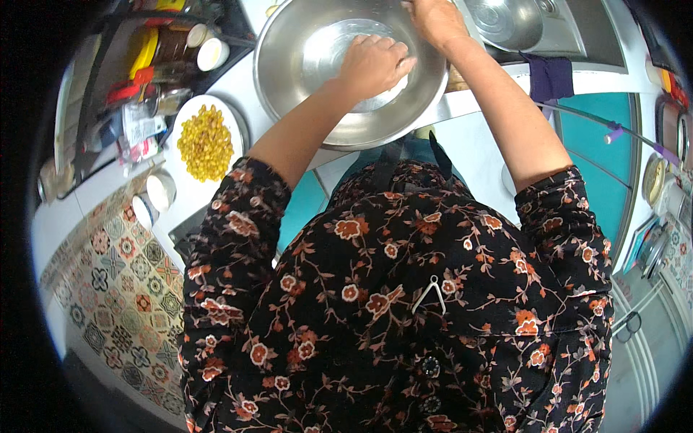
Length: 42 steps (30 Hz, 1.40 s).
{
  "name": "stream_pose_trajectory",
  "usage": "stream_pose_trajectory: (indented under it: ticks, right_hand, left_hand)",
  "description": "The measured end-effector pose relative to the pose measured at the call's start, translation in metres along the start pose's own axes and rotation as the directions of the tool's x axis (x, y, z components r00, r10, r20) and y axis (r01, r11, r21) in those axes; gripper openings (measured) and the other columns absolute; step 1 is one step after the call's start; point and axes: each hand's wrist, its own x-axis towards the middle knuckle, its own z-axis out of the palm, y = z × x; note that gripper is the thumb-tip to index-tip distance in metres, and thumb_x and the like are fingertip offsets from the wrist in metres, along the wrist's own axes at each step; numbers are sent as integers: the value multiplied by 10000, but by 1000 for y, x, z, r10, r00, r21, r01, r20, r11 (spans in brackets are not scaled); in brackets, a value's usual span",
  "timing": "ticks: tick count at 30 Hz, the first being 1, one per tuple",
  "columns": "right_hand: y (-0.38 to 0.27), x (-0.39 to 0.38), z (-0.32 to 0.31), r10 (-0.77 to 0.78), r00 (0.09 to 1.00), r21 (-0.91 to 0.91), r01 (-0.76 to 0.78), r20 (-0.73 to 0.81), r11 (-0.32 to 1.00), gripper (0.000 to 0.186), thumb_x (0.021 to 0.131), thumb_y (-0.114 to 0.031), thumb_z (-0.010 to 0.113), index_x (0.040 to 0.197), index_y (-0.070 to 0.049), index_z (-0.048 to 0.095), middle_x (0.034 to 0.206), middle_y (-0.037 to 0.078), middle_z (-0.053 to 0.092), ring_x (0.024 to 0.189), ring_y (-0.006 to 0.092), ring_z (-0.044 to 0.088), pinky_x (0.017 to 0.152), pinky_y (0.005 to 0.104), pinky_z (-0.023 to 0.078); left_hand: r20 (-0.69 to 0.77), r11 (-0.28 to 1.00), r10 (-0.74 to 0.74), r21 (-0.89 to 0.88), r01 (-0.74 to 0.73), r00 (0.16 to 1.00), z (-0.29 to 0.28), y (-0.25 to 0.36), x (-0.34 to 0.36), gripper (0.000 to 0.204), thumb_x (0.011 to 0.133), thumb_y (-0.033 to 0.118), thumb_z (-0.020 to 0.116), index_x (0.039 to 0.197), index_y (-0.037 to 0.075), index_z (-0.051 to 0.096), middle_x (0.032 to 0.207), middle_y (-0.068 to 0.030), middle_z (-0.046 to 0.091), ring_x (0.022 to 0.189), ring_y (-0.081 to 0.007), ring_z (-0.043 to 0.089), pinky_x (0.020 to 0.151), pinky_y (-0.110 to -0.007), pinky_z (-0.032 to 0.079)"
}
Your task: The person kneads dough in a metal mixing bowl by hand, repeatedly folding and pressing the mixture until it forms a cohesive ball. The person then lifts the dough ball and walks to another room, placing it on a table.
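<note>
A wide stainless steel bowl stands on the counter in front of me. Inside it, my left hand is closed, its fingers curled down over a white lump that shows only partly beside the palm. What the lump is made of cannot be told. My right hand grips the bowl's far right rim, with the fingertips cut off by the upper edge of the view. To the left of the bowl sits a white plate piled with yellow-brown grapes or similar small round fruit.
A steel sink lies at the far right, with a dark cloth hanging over the counter edge near it. Jars and packets crowd the left side. Two white cups stand below the plate. Teal cabinet doors are on the right.
</note>
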Motion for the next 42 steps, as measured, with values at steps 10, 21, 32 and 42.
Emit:
stream_pose_trajectory:
  ticks: [10,21,32,42]
  right_hand:
    - [3,-3,0,0,996,-94,8,87,996,342,867,-260,505,1152,-71,505,1096,266,556,999,393,554,857,467,430]
    - [10,-14,-9,103,993,-6,-102,56,995,258,844,-193,537,1063,-72,472,883,199,608,839,361,600,686,464,469]
    - [7,-16,-6,64,997,-125,-59,40,990,209,844,-184,507,1007,-56,479,900,189,617,809,380,602,676,480,468]
    - [25,-6,-17,122,985,-146,-104,121,984,467,807,-387,589,1173,-116,484,968,177,624,929,344,590,808,422,456]
  left_hand:
    - [101,988,148,-59,-142,984,-13,2,-59,149,769,246,595,817,104,601,796,-69,572,756,-253,545,651,-384,429]
    - [-44,955,258,-139,-262,965,10,20,-17,98,647,184,638,637,125,560,694,-8,541,697,-184,525,657,-328,413]
    - [-49,936,294,-189,-298,955,25,8,-10,145,655,217,607,543,143,555,571,-6,525,597,-179,512,630,-325,410]
    - [426,974,7,-209,91,905,-22,14,-5,683,777,571,510,1301,143,417,1338,-123,385,1277,-302,287,1051,-513,152]
